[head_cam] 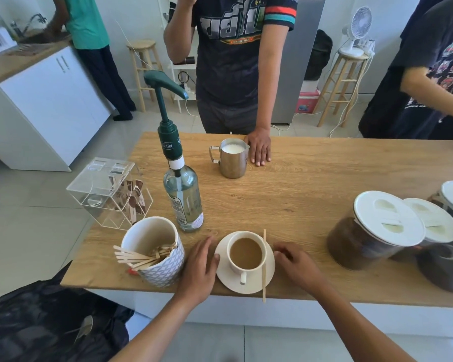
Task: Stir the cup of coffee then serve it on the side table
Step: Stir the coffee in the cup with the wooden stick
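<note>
Wooden desk (298, 178): it carries everything I am working with; the cup stands near its front edge, between my two hands.
Cup (246, 253): white, upright on a white saucer (246, 287), full of light-brown coffee, handle turned towards me.
Stir stick (264, 270): lies across the saucer's right side, just beside the cup, its near end reaching past the desk edge.
Left hand (199, 267): palm down left of the saucer, fingers straight and relaxed, thumb touching the saucer rim; I have nothing in it.
Right hand (296, 265): at the saucer's right rim, fingers bent; blurred, so I cannot tell whether it grips the rim.
Left side: a patterned holder (165, 267) of wooden sticks, and behind it a clear bottle (183, 202) with a green pump.
Far side: a steel milk jug (232, 163), with another person's hand (259, 150) flat on the desk just beside it.
Right side: dark jars (351, 246) with white lids.
</note>
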`<state>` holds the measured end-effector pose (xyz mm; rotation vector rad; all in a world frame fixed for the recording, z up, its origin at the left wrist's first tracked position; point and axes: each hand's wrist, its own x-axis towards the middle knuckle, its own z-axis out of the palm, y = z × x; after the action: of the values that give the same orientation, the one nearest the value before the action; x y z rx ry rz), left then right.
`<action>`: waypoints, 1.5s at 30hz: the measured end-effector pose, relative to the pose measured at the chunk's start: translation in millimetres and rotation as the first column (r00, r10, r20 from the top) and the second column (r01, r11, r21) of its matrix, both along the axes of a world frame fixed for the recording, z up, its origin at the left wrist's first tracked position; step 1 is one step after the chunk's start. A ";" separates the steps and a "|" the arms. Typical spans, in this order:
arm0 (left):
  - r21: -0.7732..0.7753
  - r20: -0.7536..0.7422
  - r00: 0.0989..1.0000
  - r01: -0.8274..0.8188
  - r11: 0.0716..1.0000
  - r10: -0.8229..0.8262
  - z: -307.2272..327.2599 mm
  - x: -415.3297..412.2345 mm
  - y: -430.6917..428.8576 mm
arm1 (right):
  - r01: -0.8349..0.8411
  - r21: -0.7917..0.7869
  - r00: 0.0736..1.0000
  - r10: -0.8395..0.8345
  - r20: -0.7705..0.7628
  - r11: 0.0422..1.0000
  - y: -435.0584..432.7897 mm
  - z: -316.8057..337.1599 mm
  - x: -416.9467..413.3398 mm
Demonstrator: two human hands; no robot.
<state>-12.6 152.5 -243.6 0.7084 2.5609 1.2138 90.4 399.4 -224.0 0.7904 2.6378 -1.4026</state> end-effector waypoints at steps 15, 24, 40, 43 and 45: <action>-0.158 -0.336 0.942 -0.053 0.986 -0.003 -27.6 7.5 6.2 | 0.117 0.034 0.985 -0.121 0.122 0.993 -0.4 10.4 -30.8; -0.169 -0.357 0.934 -0.061 0.984 -0.003 -30.8 5.9 8.3 | 0.103 0.070 0.983 -0.113 0.144 0.992 -0.2 10.6 -51.6; -0.196 -0.370 0.929 -0.077 0.978 -0.001 -37.2 7.7 6.9 | 0.196 0.036 0.963 -0.200 0.179 0.980 -7.1 8.3 -54.4; -0.200 -0.372 0.928 -0.077 0.977 -0.003 -36.6 8.7 6.8 | 0.209 0.009 0.961 -0.207 0.181 0.978 -9.0 7.5 -56.1; -0.196 -0.372 0.928 -0.080 0.977 0.002 -36.0 8.4 7.7 | 0.210 0.005 0.960 -0.207 0.188 0.978 -9.4 7.6 -57.6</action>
<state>-4.3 160.2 -279.6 0.9133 2.9653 0.8678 32.7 390.0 -216.4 1.1665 2.4584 -1.3148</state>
